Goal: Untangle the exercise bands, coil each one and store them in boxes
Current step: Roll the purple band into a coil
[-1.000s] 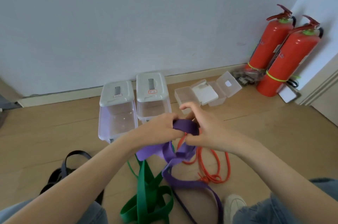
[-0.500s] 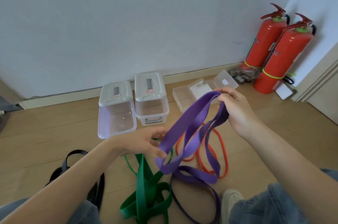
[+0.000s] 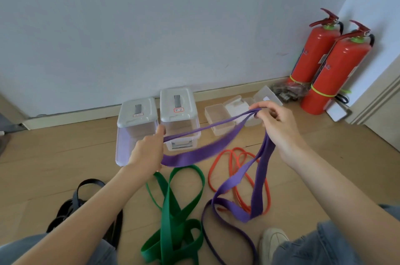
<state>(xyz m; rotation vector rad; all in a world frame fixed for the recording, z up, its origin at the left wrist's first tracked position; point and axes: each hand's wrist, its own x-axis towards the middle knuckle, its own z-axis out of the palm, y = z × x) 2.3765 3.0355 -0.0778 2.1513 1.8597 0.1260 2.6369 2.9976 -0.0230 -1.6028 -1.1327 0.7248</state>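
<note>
Purple band (image 3: 195, 155) stretched left to right between my hands, far side taut, near side sagging. Left hand (image 3: 147, 152) grips one end; right hand (image 3: 278, 125) pinches the other, higher and farther right. Its tail drops from my right hand to the floor (image 3: 54, 169), crossing the orange band (image 3: 223, 153). Green band (image 3: 171, 210) lies nearer, left.

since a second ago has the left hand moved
Yes. The left hand has swung left, away from the right hand: then they met before the small clear boxes, now it fronts the lidded bins, stretching the purple band.
</note>
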